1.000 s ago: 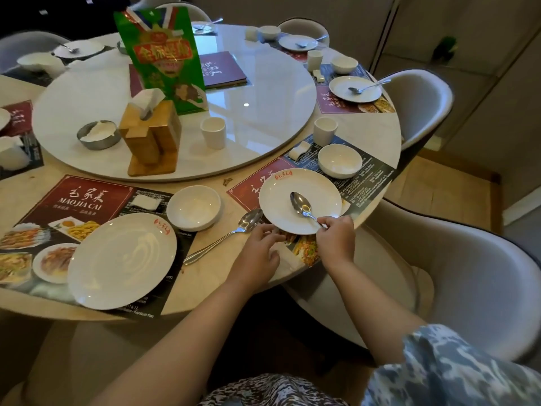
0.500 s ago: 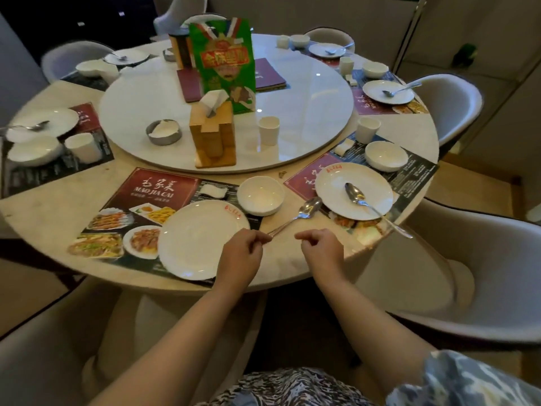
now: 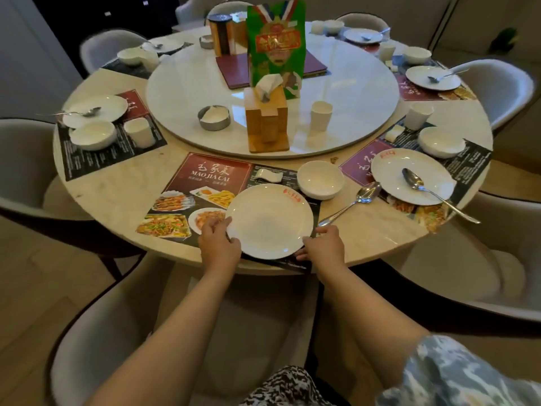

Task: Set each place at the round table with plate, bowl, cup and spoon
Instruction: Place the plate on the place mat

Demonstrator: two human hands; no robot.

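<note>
A white plate lies on the near menu placemat at the table's front edge. My left hand grips its left rim, thumb on top. My right hand holds its lower right rim. A white bowl stands just beyond the plate. A metal spoon lies on bare table to the right of the plate, its handle end close to my right hand. A white cup stands on the turntable. The place to the right has a plate, spoon, bowl and cup.
A wooden tissue box, a green bag and a metal dish stand on the turntable. The left place holds a plate, bowl and cup. Grey chairs ring the table; one is right below me.
Both hands left the right-hand place and the loose spoon's handle and now hold the near plate's rim. The view has swung left to centre on this place.
</note>
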